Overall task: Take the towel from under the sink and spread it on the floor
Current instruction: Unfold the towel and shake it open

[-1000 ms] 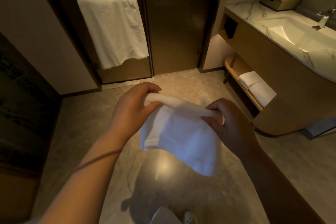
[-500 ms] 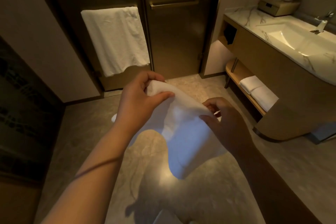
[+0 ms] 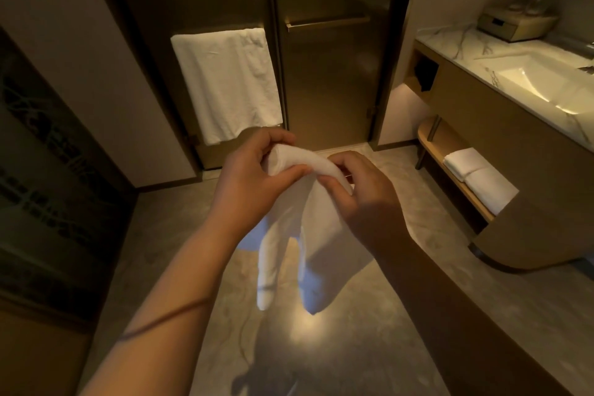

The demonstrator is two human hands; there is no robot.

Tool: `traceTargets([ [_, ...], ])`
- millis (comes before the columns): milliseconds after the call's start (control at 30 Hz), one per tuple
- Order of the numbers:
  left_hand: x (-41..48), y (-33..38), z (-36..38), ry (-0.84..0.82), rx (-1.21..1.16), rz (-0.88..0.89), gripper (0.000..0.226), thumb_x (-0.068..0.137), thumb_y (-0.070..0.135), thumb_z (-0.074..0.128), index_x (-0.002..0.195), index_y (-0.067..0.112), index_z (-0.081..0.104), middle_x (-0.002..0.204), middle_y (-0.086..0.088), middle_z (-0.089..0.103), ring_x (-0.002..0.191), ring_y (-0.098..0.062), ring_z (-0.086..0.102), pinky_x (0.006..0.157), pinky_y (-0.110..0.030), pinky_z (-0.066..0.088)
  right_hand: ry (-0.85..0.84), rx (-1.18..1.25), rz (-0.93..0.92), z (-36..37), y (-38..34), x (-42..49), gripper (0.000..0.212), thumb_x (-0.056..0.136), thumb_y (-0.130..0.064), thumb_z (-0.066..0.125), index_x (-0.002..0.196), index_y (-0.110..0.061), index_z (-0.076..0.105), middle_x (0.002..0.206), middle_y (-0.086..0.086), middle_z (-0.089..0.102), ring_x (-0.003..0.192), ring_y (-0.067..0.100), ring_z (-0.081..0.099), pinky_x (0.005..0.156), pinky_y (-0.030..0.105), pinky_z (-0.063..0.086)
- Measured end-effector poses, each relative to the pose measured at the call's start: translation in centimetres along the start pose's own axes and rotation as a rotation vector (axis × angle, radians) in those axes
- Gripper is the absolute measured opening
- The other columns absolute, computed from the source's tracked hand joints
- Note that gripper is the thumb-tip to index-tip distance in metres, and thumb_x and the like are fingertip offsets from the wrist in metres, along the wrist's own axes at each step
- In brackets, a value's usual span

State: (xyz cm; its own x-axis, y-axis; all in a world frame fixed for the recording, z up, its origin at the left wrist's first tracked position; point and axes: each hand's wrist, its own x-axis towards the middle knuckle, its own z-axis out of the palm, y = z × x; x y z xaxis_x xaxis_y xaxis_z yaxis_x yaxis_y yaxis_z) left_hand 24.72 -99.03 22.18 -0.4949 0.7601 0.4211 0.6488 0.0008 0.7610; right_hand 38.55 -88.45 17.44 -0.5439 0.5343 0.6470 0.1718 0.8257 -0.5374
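A white bath towel [image 3: 225,83] hangs on the door rail, off to the left. My left hand [image 3: 254,183] pinches the top of the white towel [image 3: 321,235], and my right hand [image 3: 363,202] pinches it just beside (hands nearly touching). It hangs bunched above the floor [image 3: 167,235]. Folded towels [image 3: 479,177] lie on the shelf under the sink [image 3: 540,83].

Single head cam, wide-angle, looks fwd & down. Close on soft white cloth towel [image 3: 318,228] held by left hand [image 3: 254,183] & right hand [image 3: 366,202], mid-frame. Faces dark bronze glass doors [image 3: 324,80]; curved wooden sink cabinet [image 3: 514,145] at right edge.
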Motion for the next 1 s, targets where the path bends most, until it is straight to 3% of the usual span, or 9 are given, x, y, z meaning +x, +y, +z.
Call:
traceTargets([
  [100,-0.7,-1.0,-0.2,-0.019,0.003,-0.1,0.037,0.075,0.039,0.073,0.108,0.032,0.058,0.101,0.021,0.062,0.092,0.006,0.059,0.081,-0.022,0.052,-0.023,0.123,0.13,-0.6,0.2,0.6,0.013,0.092,-0.027,0.056,0.104,-0.021,0.059,0.092,-0.007,0.061,0.083,0.003,0.056,0.072,0.024,0.05],
  [167,-0.9,-1.4,0.0,-0.015,-0.018,-0.142,0.031,0.079,0.038,0.07,0.107,0.028,0.061,0.099,0.018,0.065,0.089,0.004,0.06,0.08,-0.026,0.053,-0.007,0.149,0.172,-1.2,0.4,0.8,0.013,0.092,-0.031,0.055,0.104,-0.026,0.057,0.092,-0.012,0.058,0.085,0.0,0.055,0.072,0.019,0.048],
  [367,0.1,0.3,1.8,0.0,0.011,-0.003,0.017,0.085,0.034,0.065,0.102,0.03,0.063,0.09,0.022,0.063,0.085,0.005,0.058,0.071,-0.017,0.048,-0.032,0.204,0.132,-2.4,0.0,1.6,0.026,0.09,-0.034,0.057,0.115,-0.039,0.05,0.102,-0.031,0.05,0.099,-0.01,0.05,0.081,0.006,0.042],
  [467,0.4,0.6,2.4,-0.027,0.064,0.053,0.018,0.086,0.032,0.064,0.103,0.029,0.062,0.092,0.023,0.06,0.089,0.001,0.057,0.075,-0.024,0.049,-0.01,0.174,0.082,-2.7,-0.1,1.8,0.021,0.092,-0.029,0.055,0.112,-0.028,0.056,0.097,-0.025,0.052,0.094,-0.009,0.052,0.078,0.006,0.042],
  [567,0.3,0.3,2.3,-0.05,0.129,0.079,0.023,0.085,0.037,0.063,0.108,0.033,0.059,0.093,0.025,0.057,0.091,0.003,0.055,0.076,-0.022,0.048,0.026,0.235,0.153,-2.9,0.0,2.0,0.017,0.093,-0.028,0.054,0.11,-0.03,0.057,0.097,-0.025,0.055,0.094,-0.007,0.053,0.078,0.01,0.045],
  [700,-0.3,-1.0,1.7,-0.092,0.196,-0.005,0.022,0.083,0.039,0.066,0.102,0.03,0.061,0.089,0.013,0.061,0.081,-0.008,0.058,0.068,-0.033,0.048,0.09,0.302,0.269,-3.9,0.4,2.4,0.018,0.093,-0.028,0.055,0.111,-0.028,0.056,0.1,-0.015,0.06,0.094,-0.001,0.057,0.081,0.023,0.052],
  [867,-0.1,-1.1,1.9,-0.056,0.265,0.051,0.02,0.087,0.035,0.063,0.103,0.022,0.063,0.087,0.009,0.058,0.078,-0.013,0.054,0.064,-0.029,0.043,-0.117,0.175,0.171,-5.5,0.4,3.2,0.035,0.086,-0.029,0.064,0.119,-0.031,0.055,0.111,-0.016,0.058,0.101,-0.001,0.054,0.085,0.023,0.05],
  [933,0.2,-0.8,2.0,-0.076,0.315,0.082,0.023,0.087,0.037,0.062,0.104,0.022,0.063,0.086,0.012,0.055,0.076,-0.01,0.05,0.061,-0.023,0.037,-0.161,0.047,0.107,-5.8,0.5,3.3,0.026,0.086,-0.03,0.064,0.111,-0.03,0.06,0.105,-0.012,0.061,0.096,0.003,0.055,0.082,0.029,0.051],
  [1000,0.5,-0.7,2.0,-0.112,0.345,0.103,0.025,0.086,0.04,0.062,0.105,0.022,0.063,0.088,0.007,0.061,0.077,-0.012,0.053,0.061,-0.028,0.04,-0.173,0.005,0.096,-6.0,0.6,3.4,0.017,0.088,-0.028,0.062,0.105,-0.028,0.063,0.1,-0.007,0.063,0.092,0.007,0.056,0.079,0.031,0.051],
])
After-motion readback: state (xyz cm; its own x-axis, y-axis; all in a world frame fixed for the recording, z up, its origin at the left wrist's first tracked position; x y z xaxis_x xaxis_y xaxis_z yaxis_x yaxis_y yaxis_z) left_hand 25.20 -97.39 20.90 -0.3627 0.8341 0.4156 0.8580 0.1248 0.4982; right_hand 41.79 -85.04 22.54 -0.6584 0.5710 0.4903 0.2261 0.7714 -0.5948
